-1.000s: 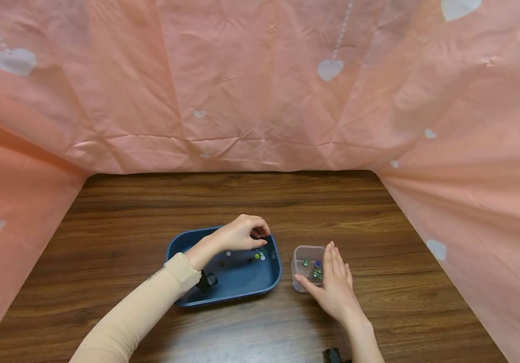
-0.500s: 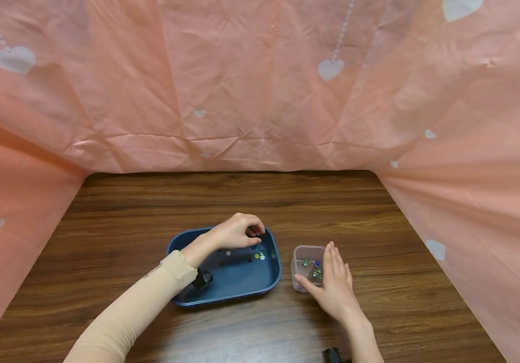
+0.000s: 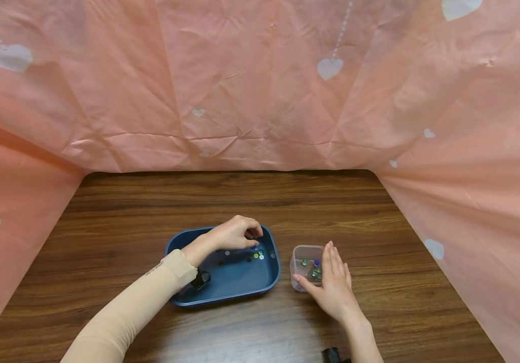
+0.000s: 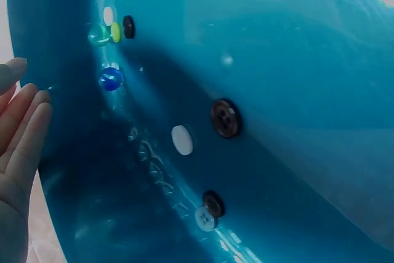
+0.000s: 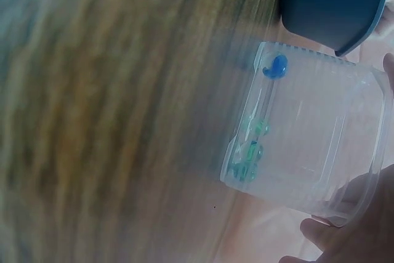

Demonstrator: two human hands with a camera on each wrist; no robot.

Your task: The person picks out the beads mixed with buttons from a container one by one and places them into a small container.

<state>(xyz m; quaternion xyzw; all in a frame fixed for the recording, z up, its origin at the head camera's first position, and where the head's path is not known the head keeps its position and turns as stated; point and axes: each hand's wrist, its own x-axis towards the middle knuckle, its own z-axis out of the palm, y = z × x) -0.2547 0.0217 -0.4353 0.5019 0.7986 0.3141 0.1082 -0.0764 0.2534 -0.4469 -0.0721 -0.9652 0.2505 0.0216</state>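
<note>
My left hand (image 3: pixel 237 233) hovers over the far right part of a blue tray (image 3: pixel 237 300), its fingers loosely bent. In the left wrist view the fingers (image 4: pixel 28 133) hold nothing and overlap the tray's wall. Below them lie a blue marble (image 4: pixel 111 79), a green marble (image 4: pixel 98 34) and several flat buttons, among them a brown button (image 4: pixel 226 118) and a white button (image 4: pixel 182 140). My right hand (image 3: pixel 336 290) holds a clear plastic container (image 3: pixel 293 267) between its thumb and nearly straight fingers. Inside sit several green marbles (image 3: pixel 316 275) and a blue marble (image 5: pixel 277 66).
Both containers stand on a brown wood-grain table (image 3: pixel 223 199), a narrow strip of it between them. A pink curtain (image 3: pixel 260 91) with pale hearts encloses the back and sides. A black device (image 3: pixel 331 355) sits by the right wrist.
My left hand has shifted slightly left over the tray, and the blue marble under its fingers has come into view. The right hand and the clear container have stayed put.
</note>
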